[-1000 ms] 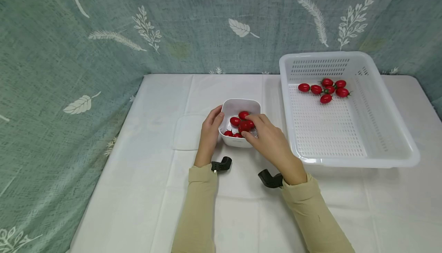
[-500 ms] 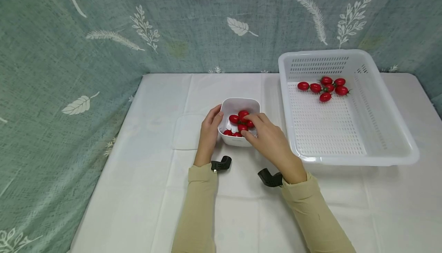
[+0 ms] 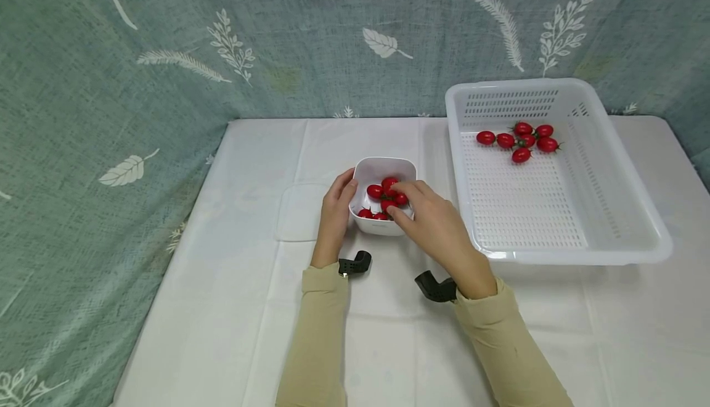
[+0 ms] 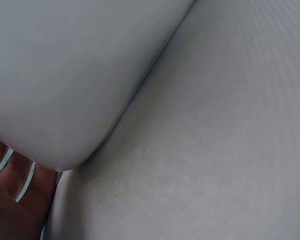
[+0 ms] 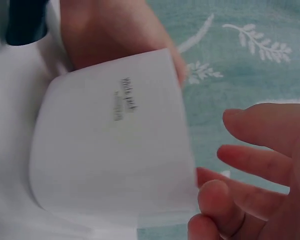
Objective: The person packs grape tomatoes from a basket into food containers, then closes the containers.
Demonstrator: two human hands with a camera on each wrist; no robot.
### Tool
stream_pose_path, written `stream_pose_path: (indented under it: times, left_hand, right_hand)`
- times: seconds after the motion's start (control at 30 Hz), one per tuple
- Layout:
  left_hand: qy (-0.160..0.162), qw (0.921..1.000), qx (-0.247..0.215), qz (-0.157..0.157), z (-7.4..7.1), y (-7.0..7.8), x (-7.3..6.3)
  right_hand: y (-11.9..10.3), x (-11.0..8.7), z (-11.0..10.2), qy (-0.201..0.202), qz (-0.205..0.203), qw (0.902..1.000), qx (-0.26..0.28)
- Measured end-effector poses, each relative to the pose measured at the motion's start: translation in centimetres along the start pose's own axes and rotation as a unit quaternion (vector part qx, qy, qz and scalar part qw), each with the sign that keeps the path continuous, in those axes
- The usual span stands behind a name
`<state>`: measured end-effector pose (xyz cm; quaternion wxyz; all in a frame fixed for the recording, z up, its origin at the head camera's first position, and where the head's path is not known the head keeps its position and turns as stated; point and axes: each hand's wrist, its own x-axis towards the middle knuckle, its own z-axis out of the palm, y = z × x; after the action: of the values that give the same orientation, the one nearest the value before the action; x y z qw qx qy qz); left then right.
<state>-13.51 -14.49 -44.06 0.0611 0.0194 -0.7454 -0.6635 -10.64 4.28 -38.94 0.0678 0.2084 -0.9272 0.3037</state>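
A small white square box [image 3: 379,227] stands on the table with several cherry tomatoes [image 3: 375,192] inside. My left hand [image 3: 334,209] holds its left side, thumb near the rim; in the left wrist view fingers [image 4: 19,185] show past the box's lower edge. Over the right part of the box is my right hand [image 3: 435,225], with thumb and index finger apart above the tomatoes. The right wrist view shows that right hand [image 5: 255,175] beside the box's open rim, with no tomato visible between its fingers. Some tomatoes are partly hidden by the hand.
A large white perforated basket [image 3: 627,209] stands to the right, with several cherry tomatoes [image 3: 521,155] near its far end. A flat translucent square lid [image 3: 299,213] lies left of the box. A patterned green cloth [image 3: 310,43] hangs behind the white-covered table.
The right hand's thumb and finger have parted from a tomato, which now sits lower among the others in the box. The left hand stays at the box.
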Motion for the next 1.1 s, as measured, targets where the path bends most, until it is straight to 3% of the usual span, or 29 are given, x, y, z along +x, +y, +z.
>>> stream_pose_path:
  times: [0.43,0.7,0.97,1.1]
  left_hand:
    - [0.002,1.0000,-0.003,-0.002,0.1,0.1,-0.1]
    - [0.010,0.9999,-0.008,0.005,-0.1,-2.7,1.1]
    - [0.011,0.9999,-0.002,0.003,-0.2,-2.6,1.2]
    - [0.004,1.0000,-0.006,-0.002,0.0,-1.8,0.9]
  right_hand:
    - [0.2,-0.5,-2.9,0.047,-0.087,0.9948,0.024]
    - [1.1,-1.0,-4.9,0.086,-0.081,0.9923,0.038]
    - [2.2,-1.4,-6.4,0.136,-0.075,0.9868,0.045]
    - [2.7,-1.6,-6.8,0.145,-0.058,0.9866,0.047]
